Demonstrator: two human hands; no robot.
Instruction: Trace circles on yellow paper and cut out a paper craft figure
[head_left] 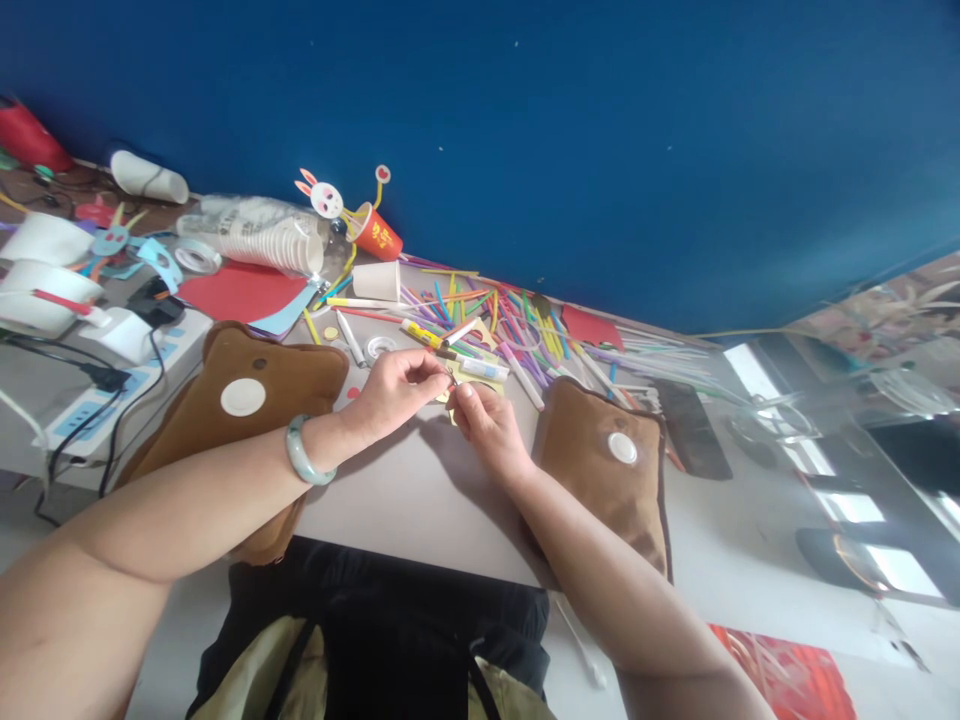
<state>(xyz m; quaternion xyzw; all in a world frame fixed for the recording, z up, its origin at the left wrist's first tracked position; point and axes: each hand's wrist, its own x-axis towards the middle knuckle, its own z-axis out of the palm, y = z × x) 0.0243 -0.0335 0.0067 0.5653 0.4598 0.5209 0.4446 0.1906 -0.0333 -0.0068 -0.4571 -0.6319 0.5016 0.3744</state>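
My left hand [401, 395], with a pale green bangle [301, 455] at the wrist, is closed in a pinch. Its fingertips meet those of my right hand [486, 420], also pinched, over the table [405, 500]. A small dark, thin thing shows between them, too small to name. Just beyond the fingers lie a white tube [484, 370] and pale yellow paper pieces. A yellow marker [421, 333] and a pink-capped white marker [523, 377] rest nearby.
Brown cushion-like pouches [292, 375] [592, 470] flank my arms. Behind lie many coloured pipe cleaners [517, 320], a white paper cup [376, 281], a red cup [377, 235] with a rabbit face, and stacked cups [262, 245]. A power strip [112, 385] with cords is at left; a blue wall [525, 130] stands behind.
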